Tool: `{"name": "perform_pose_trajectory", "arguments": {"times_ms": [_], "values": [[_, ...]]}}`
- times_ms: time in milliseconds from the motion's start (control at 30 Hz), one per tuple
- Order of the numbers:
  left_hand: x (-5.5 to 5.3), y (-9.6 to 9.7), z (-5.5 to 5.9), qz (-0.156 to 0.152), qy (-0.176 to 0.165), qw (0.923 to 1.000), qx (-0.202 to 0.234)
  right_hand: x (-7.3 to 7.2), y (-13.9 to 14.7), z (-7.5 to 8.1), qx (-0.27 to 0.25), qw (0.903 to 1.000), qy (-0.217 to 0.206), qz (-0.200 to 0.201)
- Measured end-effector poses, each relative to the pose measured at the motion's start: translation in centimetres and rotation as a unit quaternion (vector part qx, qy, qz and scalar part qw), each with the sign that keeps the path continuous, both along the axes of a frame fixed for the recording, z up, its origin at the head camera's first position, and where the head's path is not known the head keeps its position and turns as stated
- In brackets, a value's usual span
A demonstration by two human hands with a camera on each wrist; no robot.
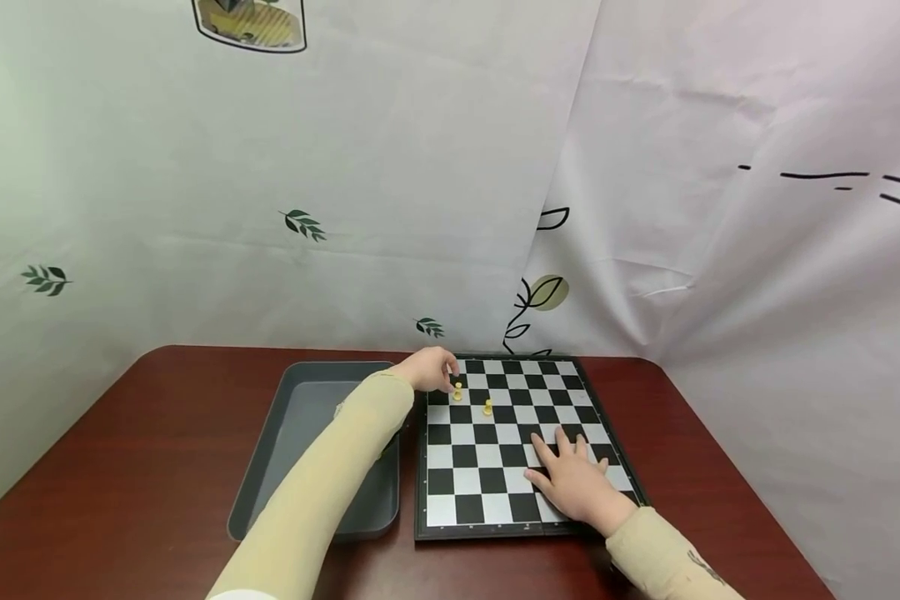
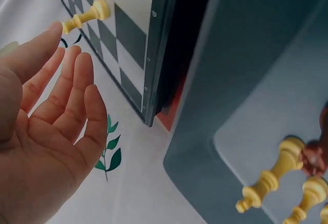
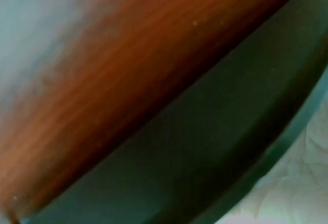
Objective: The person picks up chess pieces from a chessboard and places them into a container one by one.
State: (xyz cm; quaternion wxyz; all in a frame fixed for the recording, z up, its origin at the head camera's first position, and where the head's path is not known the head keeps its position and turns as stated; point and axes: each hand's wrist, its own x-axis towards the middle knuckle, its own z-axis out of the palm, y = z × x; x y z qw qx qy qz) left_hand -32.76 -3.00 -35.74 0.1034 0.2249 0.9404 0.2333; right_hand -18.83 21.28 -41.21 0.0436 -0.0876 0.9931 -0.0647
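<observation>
On the black-and-white chessboard [image 1: 465,457] stand two small yellow chess pieces. My left hand [image 1: 429,369] is over the board's far left corner, right beside one yellow chess piece [image 1: 457,391]. In the left wrist view the thumb tip overlaps the top of that chess piece [image 2: 88,17], while the other fingers are loosely bent around nothing. The second yellow chess piece [image 1: 487,407] stands a little nearer and to the right. My right hand [image 1: 573,482] rests on the board's near right part, palm down with fingers spread.
Left of the board sits a dark grey tray [image 1: 264,467], partly covered by the left sleeve. Yellow chess pieces [image 2: 274,178] and a brown piece [image 2: 313,157] lie in it. The reddish-brown table [image 1: 120,467] ends at a white patterned cloth [image 1: 390,167] behind.
</observation>
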Motion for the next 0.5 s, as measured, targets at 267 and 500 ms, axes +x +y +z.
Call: {"name": "perform_pose_trajectory", "arguments": {"times_ms": [267,500], "values": [[-0.51,0.52,-0.79,0.002,-0.005,1.0,-0.006,-0.03,0.04,-0.05,-0.001,1.0,0.0,-0.003],[-0.64,0.76,-1.04,-0.009,0.003,0.9999,-0.007,-0.08,0.06,-0.05,0.0,1.0,-0.004,-0.003]]}}
